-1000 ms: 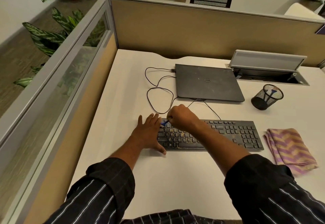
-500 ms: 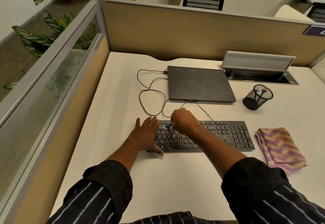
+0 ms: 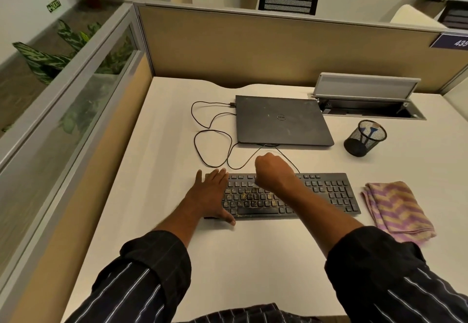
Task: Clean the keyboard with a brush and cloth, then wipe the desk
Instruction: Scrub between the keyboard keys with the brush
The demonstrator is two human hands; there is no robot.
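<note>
A black keyboard lies across the white desk, with yellowish crumbs on its left-middle keys. My left hand rests flat on the keyboard's left end, fingers straight. My right hand is curled into a fist over the upper key rows and grips a small brush. The fist hides almost all of the brush; only a pale tip shows at the keys. A folded purple and yellow cloth lies right of the keyboard, apart from both hands.
A shut dark laptop sits behind the keyboard, with a black cable looping to its left. A black mesh pen holder stands at the right. An open cable box flap is at the back. Partition walls close off the left and rear.
My right hand has moved right along the upper key rows, and the blue brush head seen beside the fist is now hidden. My left hand stays on the keyboard's left end.
</note>
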